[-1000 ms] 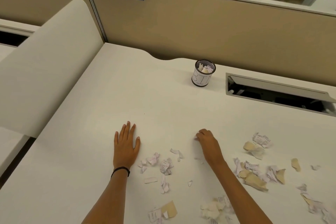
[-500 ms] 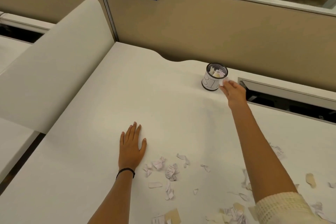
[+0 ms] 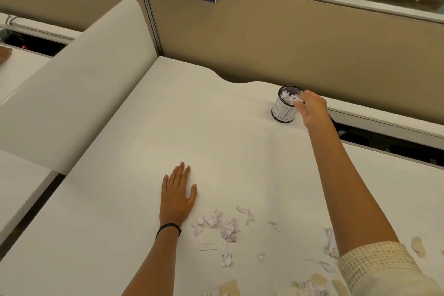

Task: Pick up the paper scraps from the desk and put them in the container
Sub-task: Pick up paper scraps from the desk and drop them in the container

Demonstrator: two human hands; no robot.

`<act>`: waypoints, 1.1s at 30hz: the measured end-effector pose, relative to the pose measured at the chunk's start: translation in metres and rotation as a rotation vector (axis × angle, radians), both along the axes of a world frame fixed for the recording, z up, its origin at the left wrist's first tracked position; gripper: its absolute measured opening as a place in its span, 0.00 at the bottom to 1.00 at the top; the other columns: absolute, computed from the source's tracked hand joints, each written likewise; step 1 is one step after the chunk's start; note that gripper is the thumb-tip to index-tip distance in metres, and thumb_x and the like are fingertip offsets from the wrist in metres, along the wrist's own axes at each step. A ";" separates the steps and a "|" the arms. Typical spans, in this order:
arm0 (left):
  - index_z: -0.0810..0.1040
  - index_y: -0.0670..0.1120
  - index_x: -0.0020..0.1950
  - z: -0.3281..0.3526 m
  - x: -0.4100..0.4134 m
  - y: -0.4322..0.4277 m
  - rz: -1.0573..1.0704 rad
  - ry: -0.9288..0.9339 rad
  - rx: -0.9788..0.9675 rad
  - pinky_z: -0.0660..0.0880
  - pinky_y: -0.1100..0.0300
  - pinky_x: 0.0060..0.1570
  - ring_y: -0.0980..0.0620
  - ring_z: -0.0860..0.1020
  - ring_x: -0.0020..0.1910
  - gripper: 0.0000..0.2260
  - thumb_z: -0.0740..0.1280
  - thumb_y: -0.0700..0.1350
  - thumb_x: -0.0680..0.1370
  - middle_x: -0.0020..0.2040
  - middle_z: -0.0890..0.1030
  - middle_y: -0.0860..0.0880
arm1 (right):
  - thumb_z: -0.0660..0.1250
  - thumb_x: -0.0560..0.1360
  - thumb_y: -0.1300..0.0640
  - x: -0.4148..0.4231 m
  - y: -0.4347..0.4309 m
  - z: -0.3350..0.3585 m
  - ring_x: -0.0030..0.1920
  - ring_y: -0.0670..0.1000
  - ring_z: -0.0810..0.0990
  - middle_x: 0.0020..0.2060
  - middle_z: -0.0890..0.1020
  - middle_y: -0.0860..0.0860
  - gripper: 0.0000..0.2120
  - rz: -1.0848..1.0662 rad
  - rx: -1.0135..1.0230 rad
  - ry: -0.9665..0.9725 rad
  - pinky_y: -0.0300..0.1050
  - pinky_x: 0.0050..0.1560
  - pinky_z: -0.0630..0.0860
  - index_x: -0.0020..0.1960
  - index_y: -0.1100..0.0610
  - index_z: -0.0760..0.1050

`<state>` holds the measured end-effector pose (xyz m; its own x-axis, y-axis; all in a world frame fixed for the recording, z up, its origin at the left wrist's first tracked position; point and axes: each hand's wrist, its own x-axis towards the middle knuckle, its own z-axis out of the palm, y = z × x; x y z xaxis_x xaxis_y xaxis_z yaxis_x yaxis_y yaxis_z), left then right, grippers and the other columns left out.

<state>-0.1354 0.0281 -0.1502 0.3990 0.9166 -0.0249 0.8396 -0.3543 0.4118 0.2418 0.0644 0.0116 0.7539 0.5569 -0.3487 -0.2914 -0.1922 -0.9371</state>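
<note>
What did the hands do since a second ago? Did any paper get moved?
The right hand took a white scrap from the desk near the person and reached away to the container at the back; it now holds the scrap at the rim. The left hand stayed flat on the desk, and the loose scraps beside it did not move.

Here's the white worktop [image 3: 192, 115], with the small round container [image 3: 284, 113] standing at its far edge on the right. The left hand [image 3: 177, 197] lies flat, palm down, mid-worktop. Just to its right, crumpled white paper scraps [image 3: 229, 228] are strewn toward the near edge, with a few tan pieces [image 3: 418, 245] among them.
</note>
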 end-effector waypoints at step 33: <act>0.56 0.47 0.76 0.003 -0.001 -0.002 -0.014 -0.008 -0.014 0.44 0.51 0.75 0.51 0.52 0.76 0.27 0.48 0.54 0.77 0.77 0.55 0.49 | 0.58 0.73 0.75 -0.208 -0.167 -0.117 0.75 0.52 0.56 0.76 0.57 0.51 0.26 1.545 -0.354 -1.034 0.49 0.69 0.65 0.67 0.55 0.69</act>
<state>-0.1364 0.0264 -0.1473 0.4123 0.9104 -0.0342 0.8309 -0.3604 0.4238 0.0341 -0.1026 -0.1052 -0.3094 0.8707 -0.3823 0.8757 0.1042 -0.4714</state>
